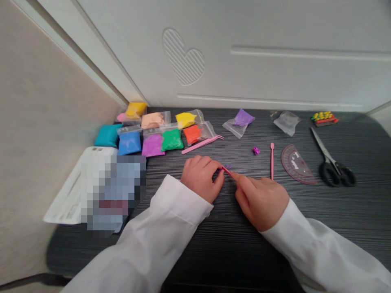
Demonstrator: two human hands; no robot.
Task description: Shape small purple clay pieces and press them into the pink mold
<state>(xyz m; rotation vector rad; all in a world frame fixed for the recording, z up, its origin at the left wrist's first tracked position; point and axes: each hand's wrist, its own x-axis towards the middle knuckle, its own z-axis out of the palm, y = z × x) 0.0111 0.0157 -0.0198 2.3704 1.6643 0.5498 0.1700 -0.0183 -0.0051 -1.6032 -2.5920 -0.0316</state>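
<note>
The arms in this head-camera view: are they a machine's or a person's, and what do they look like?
A person's. The bare left hand and bare right hand show no gloves. The loose white fabric left sleeve has a broad cuff; the loose white fabric right sleeve is creased. No cables or markings show.

Both sleeves [146, 240] are long and white (the left one ends in a broad cuff [183, 200]), softly creased.

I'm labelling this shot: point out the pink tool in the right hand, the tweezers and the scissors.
Pink tool [228, 171], head view: its exposed shaft.
Tweezers [200, 145], head view: middle of the pink body.
Scissors [326, 155], head view: base of the metal blades.
</note>
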